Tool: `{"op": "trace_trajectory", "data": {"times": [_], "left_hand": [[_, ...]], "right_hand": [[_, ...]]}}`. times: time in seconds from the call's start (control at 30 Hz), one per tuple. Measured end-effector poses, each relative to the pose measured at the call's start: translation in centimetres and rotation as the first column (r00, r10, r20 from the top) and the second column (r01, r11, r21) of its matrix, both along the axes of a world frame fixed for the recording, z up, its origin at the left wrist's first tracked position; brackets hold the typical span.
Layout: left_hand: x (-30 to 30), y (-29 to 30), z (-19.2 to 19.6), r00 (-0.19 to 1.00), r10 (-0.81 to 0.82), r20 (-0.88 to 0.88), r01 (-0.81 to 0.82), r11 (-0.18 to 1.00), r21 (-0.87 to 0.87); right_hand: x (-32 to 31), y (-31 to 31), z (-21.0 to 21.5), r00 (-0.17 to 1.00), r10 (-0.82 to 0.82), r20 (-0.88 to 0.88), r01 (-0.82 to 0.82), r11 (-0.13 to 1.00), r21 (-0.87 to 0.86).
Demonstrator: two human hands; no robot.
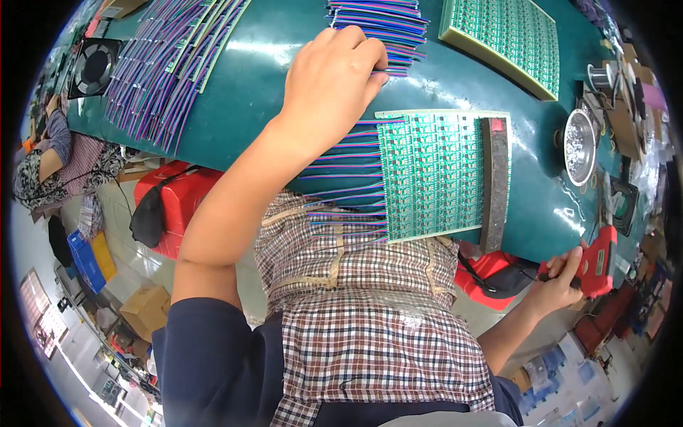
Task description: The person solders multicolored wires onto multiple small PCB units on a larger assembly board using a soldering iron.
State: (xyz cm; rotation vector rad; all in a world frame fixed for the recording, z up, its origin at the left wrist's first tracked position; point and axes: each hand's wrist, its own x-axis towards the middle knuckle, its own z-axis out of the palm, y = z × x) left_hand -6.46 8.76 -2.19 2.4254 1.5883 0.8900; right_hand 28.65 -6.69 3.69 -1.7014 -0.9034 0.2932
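Observation:
My left hand reaches over a pile of thin blue, purple and black wires at the far middle of the table. Its fingers are curled, thumb and forefinger closed at the pile's near edge, where wire ends show beside them. My right hand grips a red soldering gun by the table's right edge. Between my hands lies a green circuit board panel, with a row of wires running out from its left side. A dark bar with a red end rests across the panel's right part.
A thick stack of green panels stands at the far right. Wired boards spread over the far left near a black fan. A metal bowl and a wire spool are at right. Another person sits at far left.

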Motion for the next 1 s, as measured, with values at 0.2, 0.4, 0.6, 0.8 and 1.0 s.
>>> {"op": "trace_trajectory", "data": {"times": [0.2, 0.4, 0.6, 0.8, 1.0], "left_hand": [[-0.4, -0.1, 0.1, 0.997, -0.057, -0.053, 0.055, 0.998, -0.040], [-0.6, 0.8, -0.6, 0.982, -0.112, -0.155, 0.120, 0.992, 0.041], [0.0, 1.3, 0.7, 0.943, -0.098, -0.319, 0.157, 0.974, 0.165], [-0.7, 1.3, 1.6, 0.966, -0.231, 0.119, 0.202, 0.956, 0.214], [0.7, -3.0, 3.7, 0.982, -0.003, 0.188, 0.084, 0.903, -0.422]], "right_hand": [[-1.1, -0.4, 0.5, 0.994, 0.071, 0.078, -0.074, 0.996, 0.039], [-0.5, -0.1, 0.0, 0.996, 0.053, 0.074, -0.058, 0.997, 0.059], [-0.5, -0.1, 0.5, 0.998, 0.029, 0.064, -0.035, 0.996, 0.084], [0.6, -0.1, -0.2, 0.997, 0.024, 0.078, -0.037, 0.984, 0.172], [0.0, -0.2, -0.1, 0.996, 0.061, -0.062, -0.059, 0.997, 0.046]]}}
